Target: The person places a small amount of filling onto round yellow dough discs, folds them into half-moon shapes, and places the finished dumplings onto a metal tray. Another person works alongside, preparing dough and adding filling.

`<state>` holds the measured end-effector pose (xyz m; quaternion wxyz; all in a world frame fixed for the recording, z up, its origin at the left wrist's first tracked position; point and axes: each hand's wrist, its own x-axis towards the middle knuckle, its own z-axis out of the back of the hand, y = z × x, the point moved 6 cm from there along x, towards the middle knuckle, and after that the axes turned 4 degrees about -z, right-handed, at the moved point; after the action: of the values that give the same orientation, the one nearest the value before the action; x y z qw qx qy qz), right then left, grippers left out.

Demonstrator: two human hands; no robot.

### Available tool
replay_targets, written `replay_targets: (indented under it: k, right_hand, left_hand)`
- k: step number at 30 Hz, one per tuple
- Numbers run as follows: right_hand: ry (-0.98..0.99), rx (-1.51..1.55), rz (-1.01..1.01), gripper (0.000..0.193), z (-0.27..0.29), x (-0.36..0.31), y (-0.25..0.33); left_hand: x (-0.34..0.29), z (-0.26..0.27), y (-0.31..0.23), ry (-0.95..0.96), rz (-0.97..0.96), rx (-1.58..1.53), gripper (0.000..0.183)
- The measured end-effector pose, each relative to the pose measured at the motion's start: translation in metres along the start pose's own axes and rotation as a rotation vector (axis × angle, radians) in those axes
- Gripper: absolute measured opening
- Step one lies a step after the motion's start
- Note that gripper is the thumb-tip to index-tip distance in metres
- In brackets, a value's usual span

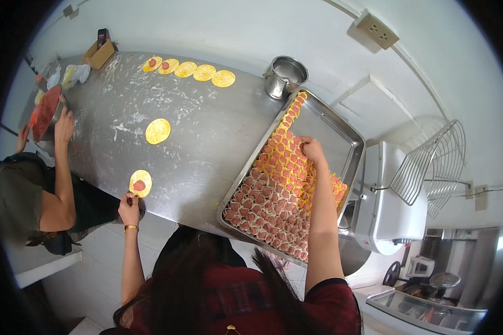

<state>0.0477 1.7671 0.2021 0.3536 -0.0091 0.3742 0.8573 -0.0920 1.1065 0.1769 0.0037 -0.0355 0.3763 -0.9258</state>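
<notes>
My left hand [129, 210], with a gold band at the wrist, pinches the near edge of a round yellow dumpling wrapper [144, 177] by the table's front edge. A lump of pink meat filling [138, 186] sits on that wrapper. Over on the right, my right hand [312, 149] reaches into a large metal tray [347, 132], its fingers closed at a small dumpling on the edge of the packed rows. Yellow open-topped dumplings [288, 162] fill the middle of the tray, paler ones [265, 207] the near part. My fingers partly hide the dumpling they touch.
Another yellow wrapper [158, 131] lies mid-table; several more [204, 72] line the far edge, two topped with meat. A metal pot [286, 77] stands behind the tray. At left, a co-worker's hand [64, 124] holds a bowl of pink filling [48, 111]. A white machine [394, 195] stands right.
</notes>
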Motion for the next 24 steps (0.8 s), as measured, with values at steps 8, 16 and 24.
replay_targets:
  k: [8,16,24]
  right_hand:
    - [0.007,0.086,-0.067,0.045,-0.002,0.004,-0.004]
    - [-0.047,-0.021,-0.109,0.041,0.007,0.001,-0.015]
    - [-0.08,0.022,-0.126,0.042,0.009,-0.009,-0.002]
  left_hand:
    - [0.003,0.003,-0.002,0.012,0.023,-0.041,0.012]
    - [0.013,-0.007,0.024,-0.019,0.09,-0.274,0.02]
    - [0.022,-0.017,0.047,0.073,0.252,-0.418,0.022]
